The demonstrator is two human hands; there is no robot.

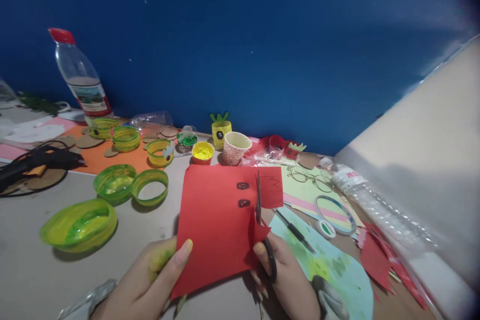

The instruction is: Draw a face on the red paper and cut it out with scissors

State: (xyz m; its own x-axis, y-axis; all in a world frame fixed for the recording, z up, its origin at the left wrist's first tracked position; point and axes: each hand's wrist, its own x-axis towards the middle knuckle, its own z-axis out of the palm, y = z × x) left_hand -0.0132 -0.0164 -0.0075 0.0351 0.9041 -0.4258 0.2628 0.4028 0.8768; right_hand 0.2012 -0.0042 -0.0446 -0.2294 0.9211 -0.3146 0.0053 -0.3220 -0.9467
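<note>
A sheet of red paper point(213, 220) is held up in front of me. My left hand point(161, 270) pinches its lower left edge, thumb on top, with yellow-green paint on the skin. Through the handles of a pair of scissors point(258, 192) go the fingers of my right hand point(281, 265). The blades lie across the right part of the sheet, and a cut flap of paper folds over near them. Two dark oval eye-like drawings sit left of the blades, and pencilled zigzag lines show to their right. The scissors' lower handle is partly hidden by my right hand.
Green-yellow painted plastic rings and bowls point(80, 225) stand at left, near a black glue gun point(41, 162) and a tall bottle point(84, 77). A paper cup point(235, 149) is behind the sheet. Eyeglasses point(309, 177), a pen point(296, 231), tape point(335, 215) and a clear bottle point(378, 205) lie at right.
</note>
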